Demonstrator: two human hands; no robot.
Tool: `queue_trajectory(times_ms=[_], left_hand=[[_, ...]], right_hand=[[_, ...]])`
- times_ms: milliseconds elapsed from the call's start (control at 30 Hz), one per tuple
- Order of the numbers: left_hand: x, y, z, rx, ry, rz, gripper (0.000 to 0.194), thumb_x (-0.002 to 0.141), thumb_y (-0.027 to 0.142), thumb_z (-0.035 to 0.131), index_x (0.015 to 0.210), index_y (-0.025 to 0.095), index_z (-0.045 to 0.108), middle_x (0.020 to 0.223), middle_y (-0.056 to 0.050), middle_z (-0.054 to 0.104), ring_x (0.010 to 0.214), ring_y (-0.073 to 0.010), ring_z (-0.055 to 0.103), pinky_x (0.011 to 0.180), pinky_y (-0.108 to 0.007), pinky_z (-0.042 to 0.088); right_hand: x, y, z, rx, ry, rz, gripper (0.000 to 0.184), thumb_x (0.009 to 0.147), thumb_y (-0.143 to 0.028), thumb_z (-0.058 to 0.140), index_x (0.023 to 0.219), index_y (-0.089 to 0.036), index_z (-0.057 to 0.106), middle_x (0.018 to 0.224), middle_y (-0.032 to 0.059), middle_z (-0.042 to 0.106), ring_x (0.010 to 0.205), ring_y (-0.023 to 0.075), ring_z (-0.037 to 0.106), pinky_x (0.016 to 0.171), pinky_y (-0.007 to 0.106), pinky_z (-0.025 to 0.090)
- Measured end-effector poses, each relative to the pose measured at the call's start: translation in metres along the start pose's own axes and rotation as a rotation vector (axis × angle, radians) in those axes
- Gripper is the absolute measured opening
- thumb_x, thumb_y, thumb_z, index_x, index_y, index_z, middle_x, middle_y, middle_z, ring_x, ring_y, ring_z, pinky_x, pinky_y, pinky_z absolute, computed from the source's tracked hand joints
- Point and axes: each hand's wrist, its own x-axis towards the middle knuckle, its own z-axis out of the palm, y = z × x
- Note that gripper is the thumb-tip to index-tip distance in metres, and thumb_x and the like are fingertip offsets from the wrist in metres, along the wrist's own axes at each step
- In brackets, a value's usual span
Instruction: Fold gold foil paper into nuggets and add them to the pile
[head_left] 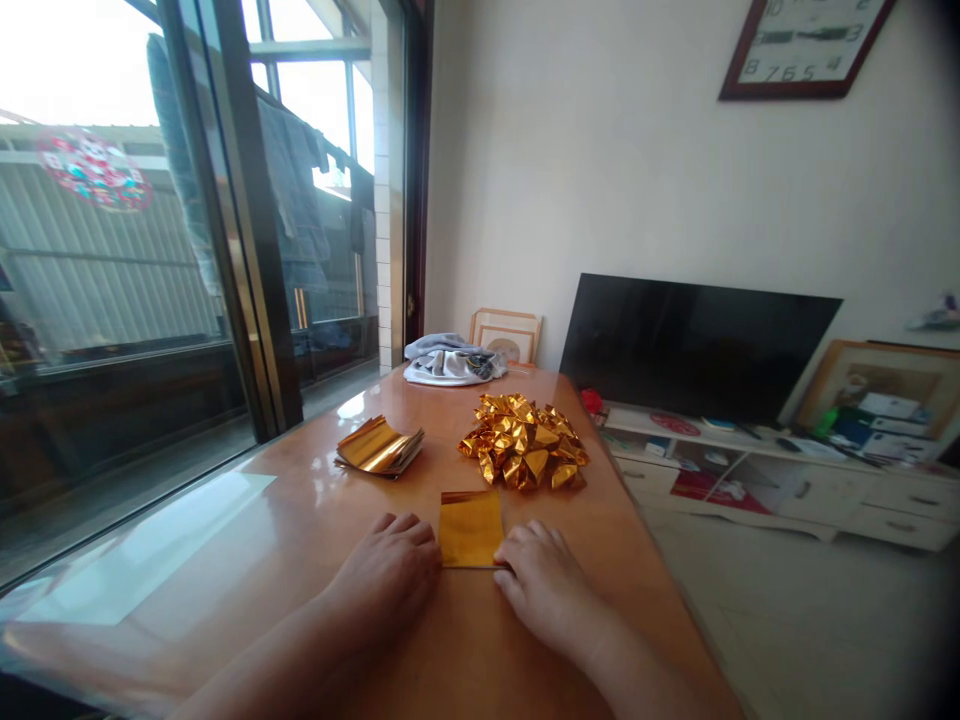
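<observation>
A square of gold foil paper lies flat on the polished orange-brown table, close to the near edge. My left hand rests palm down against the sheet's left side. My right hand lies on the other side, its fingertips touching the sheet's lower right corner. Farther off, a stack of gold foil sheets sits left of a heaped pile of crumpled or folded gold foil pieces. Neither hand touches these.
A folded grey and white cloth lies at the far end of the table, before a wooden picture frame. A dark flat-screen television leans above a white cabinet on the right. A glass door runs along the left.
</observation>
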Motion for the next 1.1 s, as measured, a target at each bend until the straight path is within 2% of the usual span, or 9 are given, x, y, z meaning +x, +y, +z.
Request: queue_trajectory(times_ms=[267, 433, 533, 700, 933, 1100], left_hand=[[0.019, 0.003, 0.007, 0.019, 0.035, -0.010, 0.005, 0.084, 0.027, 0.062, 0.083, 0.022, 0.062, 0.096, -0.005, 0.063, 0.095, -0.0244, 0.055, 0.084, -0.036, 0.039], [0.028, 0.003, 0.010, 0.031, 0.033, 0.047, 0.007, 0.089, 0.025, 0.058, 0.085, 0.023, 0.063, 0.092, -0.004, 0.064, 0.093, -0.0232, 0.055, 0.083, -0.036, 0.037], [0.031, 0.003, 0.013, 0.041, 0.054, 0.056, 0.017, 0.094, 0.021, 0.050, 0.082, 0.022, 0.063, 0.088, -0.004, 0.064, 0.089, -0.0215, 0.056, 0.081, -0.036, 0.035], [0.031, 0.007, 0.015, 0.035, 0.081, 0.061, 0.018, 0.094, 0.023, 0.050, 0.081, 0.022, 0.063, 0.087, -0.004, 0.064, 0.086, -0.0209, 0.055, 0.080, -0.036, 0.033], [0.031, 0.019, 0.017, 0.026, 0.134, 0.019, 0.008, 0.090, 0.024, 0.056, 0.087, 0.023, 0.063, 0.091, -0.004, 0.064, 0.092, -0.0232, 0.054, 0.083, -0.039, 0.033], [0.033, 0.020, 0.023, 0.015, 0.164, 0.052, 0.014, 0.092, 0.025, 0.054, 0.083, 0.023, 0.063, 0.087, -0.004, 0.064, 0.089, -0.0220, 0.053, 0.083, -0.040, 0.033]], right_hand=[[0.010, 0.015, 0.010, 0.039, 0.045, -0.043, 0.016, 0.095, -0.028, 0.056, 0.092, -0.023, 0.070, 0.099, 0.0035, 0.065, 0.099, 0.0201, 0.056, 0.087, 0.031, 0.038], [0.011, 0.018, 0.009, 0.031, 0.042, -0.058, 0.024, 0.100, -0.030, 0.049, 0.091, -0.021, 0.069, 0.097, 0.0047, 0.064, 0.097, 0.0194, 0.056, 0.086, 0.031, 0.039], [0.012, 0.018, 0.009, 0.043, 0.059, -0.055, 0.022, 0.099, -0.029, 0.050, 0.092, -0.021, 0.069, 0.097, 0.0048, 0.065, 0.097, 0.0195, 0.055, 0.087, 0.032, 0.038], [0.014, 0.013, 0.010, 0.094, 0.122, -0.079, 0.011, 0.091, -0.029, 0.064, 0.099, -0.023, 0.069, 0.103, 0.0034, 0.065, 0.102, 0.0207, 0.052, 0.090, 0.033, 0.036], [0.014, 0.005, 0.011, 0.087, 0.184, -0.170, 0.015, 0.096, -0.023, 0.056, 0.088, -0.022, 0.068, 0.092, 0.0023, 0.065, 0.095, 0.0193, 0.052, 0.084, 0.032, 0.034], [0.014, 0.002, 0.012, 0.040, 0.213, -0.195, 0.012, 0.094, -0.021, 0.057, 0.086, -0.020, 0.066, 0.091, 0.0029, 0.065, 0.094, 0.0196, 0.051, 0.084, 0.033, 0.033]])
